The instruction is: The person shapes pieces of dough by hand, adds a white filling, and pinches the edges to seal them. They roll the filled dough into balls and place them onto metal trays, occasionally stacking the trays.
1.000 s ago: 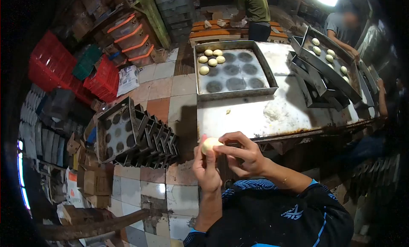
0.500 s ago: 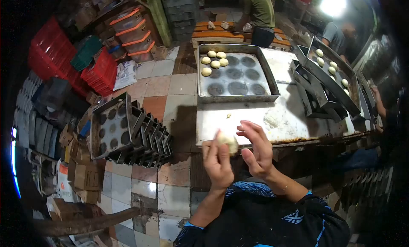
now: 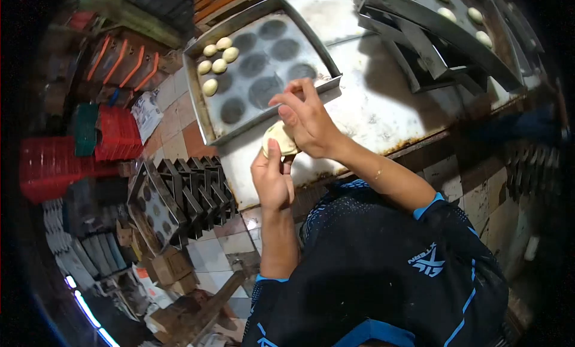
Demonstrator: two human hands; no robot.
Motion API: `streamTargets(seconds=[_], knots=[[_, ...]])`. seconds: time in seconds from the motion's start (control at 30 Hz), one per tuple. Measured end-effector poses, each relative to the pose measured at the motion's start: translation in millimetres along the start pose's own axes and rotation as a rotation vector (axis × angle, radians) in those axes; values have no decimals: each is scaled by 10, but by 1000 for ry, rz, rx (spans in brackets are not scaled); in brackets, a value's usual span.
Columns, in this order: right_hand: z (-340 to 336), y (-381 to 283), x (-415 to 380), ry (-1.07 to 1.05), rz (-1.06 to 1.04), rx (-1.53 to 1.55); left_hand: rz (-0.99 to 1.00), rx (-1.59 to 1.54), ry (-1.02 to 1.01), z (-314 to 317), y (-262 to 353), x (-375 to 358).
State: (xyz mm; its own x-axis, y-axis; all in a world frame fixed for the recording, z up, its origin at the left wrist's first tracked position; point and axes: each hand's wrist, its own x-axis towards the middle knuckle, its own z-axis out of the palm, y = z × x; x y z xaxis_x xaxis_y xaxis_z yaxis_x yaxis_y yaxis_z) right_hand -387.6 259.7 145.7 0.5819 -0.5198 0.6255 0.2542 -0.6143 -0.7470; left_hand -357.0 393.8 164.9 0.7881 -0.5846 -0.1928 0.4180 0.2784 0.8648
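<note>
"Dough (image 3: pixel 277 141), where is it?"

"Pinched in the left hand (image 3: pixel 274 184); the right hand (image 3: pixel 311 126), fingers narrowly parted, overlaps its edge."

"Around it?"

"Just beyond, a tray (image 3: pixel 239 130) holding 6 balls (image 3: pixel 219 65); right, deep pans (image 3: pixel 419 47); left, a pan stack (image 3: pixel 197 194)."

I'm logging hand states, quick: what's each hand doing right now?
Left hand: closed, holding the dough.
Right hand: half-open, fingers curled, right by the dough.

The one camera sits on the person's head and looks down at the table (image 3: pixel 359 122) from above.
</note>
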Motion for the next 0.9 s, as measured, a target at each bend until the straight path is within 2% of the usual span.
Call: streamTargets(seconds=[0.03,0.07,0.13,0.2,0.23,0.27,0.33,0.37,0.4,0.5,0.53,0.57,0.63,0.7,0.73,0.8,0.87,0.9], knots=[[-10,75,-68,-30,89,42,-122,116,-50,-87,-147,6],[-63,188,-150,-92,43,42,-127,11,-96,-103,-304,13],[-285,351,-248,-280,301,192,-152,-198,-186,-62,-551,19],[-595,488,-242,-395,375,213,-285,-467,-317,-377,-833,76],[-759,531,-262,-452,417,227,-329,-523,-381,-399,-844,86],[-965,665,-241,-454,437,114,-296,-420,-357,-419,-827,77],[-1292,1037,-140,-617,321,-173,-217,-221,-307,-212,-615,90],[-1351,1145,-114,-685,239,-223,-166,-192,-268,-180,-572,145],[-1367,1235,-119,-746,155,-270,-164,-168,-247,-146,-515,186],[-1303,1401,-167,-908,202,-282,-160,-72,-192,-75,-386,331],[-1292,1511,-210,-968,93,-283,-150,-44,-172,-79,-386,344],[-1293,1515,-205,-949,42,-217,-169,-57,-161,-53,-343,358],[-1281,1450,-228,-758,33,-154,-154,-50,-147,-50,-342,384],[-1293,1435,-225,-838,191,-124,-187,-73,-142,-74,-411,424],[-1279,1482,-252,-910,175,-172,-211,-88,-130,-61,-435,424],[-1254,1488,-324,-866,104,-225,-232,-95,-114,-25,-502,430],[-1278,1465,-302,-913,107,-275,-244,-109,-112,1,-537,437],[-1316,1344,-196,-903,106,-216,-243,-117,-113,-1,-534,431]])
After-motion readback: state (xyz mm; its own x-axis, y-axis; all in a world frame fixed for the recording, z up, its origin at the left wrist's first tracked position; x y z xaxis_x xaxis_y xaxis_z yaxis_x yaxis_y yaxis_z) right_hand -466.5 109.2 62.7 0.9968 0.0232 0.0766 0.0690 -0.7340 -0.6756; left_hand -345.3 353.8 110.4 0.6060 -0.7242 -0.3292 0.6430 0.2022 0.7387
